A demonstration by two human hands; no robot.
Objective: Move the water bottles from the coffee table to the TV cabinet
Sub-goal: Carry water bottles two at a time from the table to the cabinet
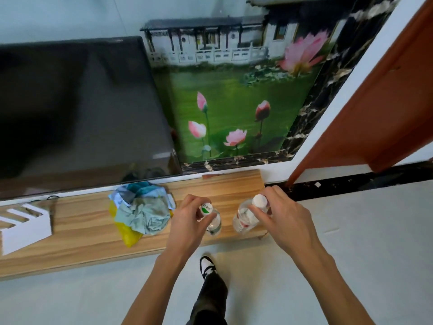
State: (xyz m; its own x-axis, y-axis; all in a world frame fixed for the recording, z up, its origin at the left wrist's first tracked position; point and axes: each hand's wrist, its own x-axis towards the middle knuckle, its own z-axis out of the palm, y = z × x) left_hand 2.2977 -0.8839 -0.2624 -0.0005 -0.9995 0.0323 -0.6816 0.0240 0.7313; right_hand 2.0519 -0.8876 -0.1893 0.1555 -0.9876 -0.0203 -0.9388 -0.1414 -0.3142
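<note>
Nearest, two bare forearms are seen reaching forward. The left hand (187,216) is closed around the neck of the green-capped bottle (212,219); the right hand (281,219) is closed on the white-capped bottle (246,216) just beside it. Both bottles are stood upright near the right end of the TV cabinet (82,235) — clear thin plastic, judged light, smooth and easily dented, so the stiff neck under the cap is the better hold. Further left a bundle of cloth (143,209) is seen; behind, the television (77,109).

Bright, even daylight, soft shadows; wide-angle bending at edges, slightly soft, perhaps motion blur.
</note>
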